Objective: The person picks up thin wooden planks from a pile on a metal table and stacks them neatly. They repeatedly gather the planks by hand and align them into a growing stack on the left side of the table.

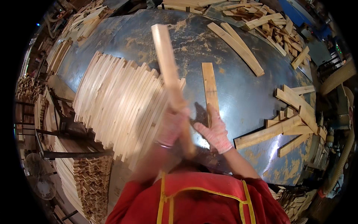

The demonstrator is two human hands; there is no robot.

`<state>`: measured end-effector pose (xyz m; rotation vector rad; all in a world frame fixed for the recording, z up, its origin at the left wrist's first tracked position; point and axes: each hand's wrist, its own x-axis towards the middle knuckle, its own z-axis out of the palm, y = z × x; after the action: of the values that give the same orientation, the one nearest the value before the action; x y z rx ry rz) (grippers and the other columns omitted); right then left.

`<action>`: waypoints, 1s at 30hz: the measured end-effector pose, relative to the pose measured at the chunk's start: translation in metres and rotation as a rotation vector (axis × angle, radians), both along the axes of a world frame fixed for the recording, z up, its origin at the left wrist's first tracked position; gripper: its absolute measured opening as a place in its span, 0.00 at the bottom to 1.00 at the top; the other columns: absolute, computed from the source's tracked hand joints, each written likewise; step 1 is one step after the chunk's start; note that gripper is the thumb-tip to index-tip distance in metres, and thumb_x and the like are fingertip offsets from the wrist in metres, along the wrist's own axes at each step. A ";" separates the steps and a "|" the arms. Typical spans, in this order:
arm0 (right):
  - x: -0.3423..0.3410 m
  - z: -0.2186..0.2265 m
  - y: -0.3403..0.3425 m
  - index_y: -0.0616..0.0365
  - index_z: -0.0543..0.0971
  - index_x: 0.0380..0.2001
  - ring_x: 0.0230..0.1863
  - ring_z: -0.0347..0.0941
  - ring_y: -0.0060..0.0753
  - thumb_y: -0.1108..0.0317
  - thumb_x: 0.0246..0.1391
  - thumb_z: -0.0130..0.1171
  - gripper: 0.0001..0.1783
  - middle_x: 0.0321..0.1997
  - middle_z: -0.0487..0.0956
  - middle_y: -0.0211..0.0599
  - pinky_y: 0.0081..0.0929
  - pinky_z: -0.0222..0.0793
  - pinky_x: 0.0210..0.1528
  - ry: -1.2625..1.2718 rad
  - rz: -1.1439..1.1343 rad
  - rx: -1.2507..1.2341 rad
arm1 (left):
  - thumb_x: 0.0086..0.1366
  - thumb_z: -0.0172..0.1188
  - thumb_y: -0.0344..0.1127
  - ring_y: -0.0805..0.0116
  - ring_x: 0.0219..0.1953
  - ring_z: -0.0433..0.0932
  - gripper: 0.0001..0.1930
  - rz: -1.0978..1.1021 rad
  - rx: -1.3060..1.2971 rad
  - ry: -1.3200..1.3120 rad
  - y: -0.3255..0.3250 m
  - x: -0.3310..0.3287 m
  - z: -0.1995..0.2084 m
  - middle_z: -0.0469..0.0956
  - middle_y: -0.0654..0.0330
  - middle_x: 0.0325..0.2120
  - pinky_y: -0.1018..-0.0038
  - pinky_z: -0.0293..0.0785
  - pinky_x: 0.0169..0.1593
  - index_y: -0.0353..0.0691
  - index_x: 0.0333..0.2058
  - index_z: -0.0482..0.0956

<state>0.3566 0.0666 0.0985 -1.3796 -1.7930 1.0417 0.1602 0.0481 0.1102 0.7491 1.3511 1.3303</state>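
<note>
My left hand (170, 128), in a pale pinkish work glove and smeared by motion, is closed round a long wooden board (164, 56). This board is raised and tilted; its far end points away from me and its near end drops below the hand. My right hand (216, 134), gloved alike, lies over the near part of a shorter wooden board (210, 82) on the metal table. Its thumb sticks out to the left, apart from the board, and its fingers rest on the wood. Left of my left hand lies a row of pale wooden strips (115, 100), packed side by side.
The metal table (186, 41) is scuffed and dusted with sawdust. Two boards (238, 48) lie at the far right, before a heap of offcuts (283, 33). More crossed boards (291, 123) sit at the right edge. Stacked strips (91, 186) and a fan (41, 179) stand at lower left.
</note>
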 end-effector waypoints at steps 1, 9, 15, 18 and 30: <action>-0.002 -0.008 0.005 0.64 0.69 0.68 0.66 0.72 0.64 0.51 0.50 0.79 0.48 0.68 0.72 0.60 0.49 0.70 0.69 -0.244 0.024 0.000 | 0.67 0.69 0.39 0.71 0.41 0.84 0.17 0.036 -0.137 -0.047 -0.013 -0.039 0.008 0.85 0.62 0.39 0.73 0.80 0.43 0.37 0.50 0.82; -0.016 -0.075 -0.021 0.54 0.61 0.76 0.62 0.74 0.64 0.50 0.46 0.79 0.58 0.63 0.72 0.63 0.54 0.74 0.65 -0.509 -0.207 -0.429 | 0.65 0.67 0.47 0.48 0.53 0.80 0.27 -0.026 -0.498 1.478 -0.109 -0.225 -0.053 0.82 0.54 0.50 0.54 0.76 0.59 0.40 0.59 0.80; -0.122 -0.092 -0.099 0.66 0.68 0.71 0.58 0.81 0.54 0.61 0.55 0.71 0.44 0.63 0.81 0.61 0.45 0.78 0.60 -0.089 0.188 -0.654 | 0.63 0.71 0.53 0.47 0.73 0.66 0.40 -0.137 0.024 1.678 -0.053 -0.129 -0.072 0.73 0.47 0.66 0.51 0.62 0.75 0.41 0.69 0.72; -0.133 -0.115 -0.053 0.59 0.74 0.69 0.69 0.75 0.54 0.46 0.56 0.68 0.43 0.68 0.79 0.58 0.44 0.69 0.71 -0.187 0.741 -0.724 | 0.62 0.72 0.55 0.42 0.75 0.63 0.44 -0.310 -0.060 1.638 -0.019 -0.079 -0.079 0.69 0.46 0.70 0.45 0.56 0.77 0.41 0.72 0.68; 0.171 -0.085 0.374 0.50 0.65 0.74 0.70 0.71 0.61 0.42 0.43 0.77 0.58 0.68 0.75 0.57 0.48 0.69 0.70 -1.043 -0.212 0.181 | 0.54 0.71 0.42 0.35 0.71 0.63 0.38 -0.291 -0.041 1.645 0.001 -0.062 -0.093 0.68 0.46 0.65 0.36 0.58 0.74 0.43 0.65 0.73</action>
<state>0.5280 0.4401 0.0136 -2.1335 -2.2487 -0.0361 0.0979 0.0494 0.0176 2.1110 2.2716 0.2067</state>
